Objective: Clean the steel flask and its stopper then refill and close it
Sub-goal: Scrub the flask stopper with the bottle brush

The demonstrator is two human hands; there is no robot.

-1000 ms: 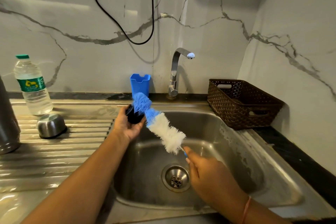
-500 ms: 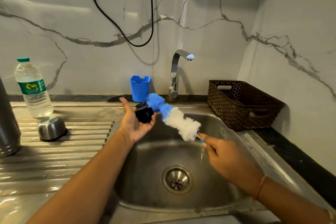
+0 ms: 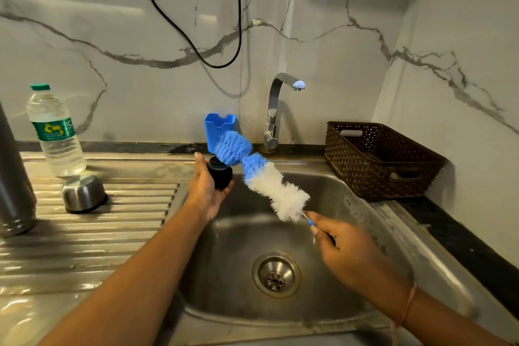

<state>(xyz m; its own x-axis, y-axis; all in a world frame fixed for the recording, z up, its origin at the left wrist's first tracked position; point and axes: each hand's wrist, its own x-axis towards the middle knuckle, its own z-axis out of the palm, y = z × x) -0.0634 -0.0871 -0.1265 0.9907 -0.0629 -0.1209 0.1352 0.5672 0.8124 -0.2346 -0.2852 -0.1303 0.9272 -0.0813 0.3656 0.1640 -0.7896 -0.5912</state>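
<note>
My left hand [image 3: 206, 191] holds the black stopper [image 3: 220, 175] over the sink's left rim, palm up. My right hand [image 3: 341, 247] grips the handle of a blue-and-white bottle brush [image 3: 264, 177]. The brush's blue tip rests on top of the stopper. The steel flask [image 3: 12, 177] stands at the far left edge of the drainboard, partly cut off by the frame. Its steel cup lid [image 3: 83, 193] sits upside down on the drainboard near it.
A plastic water bottle [image 3: 54, 132] stands behind the cup lid. The tap [image 3: 276, 109] rises behind the steel sink [image 3: 393, 236], with a blue holder [image 3: 216, 129] to its left. A brown woven basket [image 3: 376, 160] sits on the right counter.
The brush swung off the stopper to its right, then its blue tip came back onto the stopper's top. My right hand shifted right and up.
</note>
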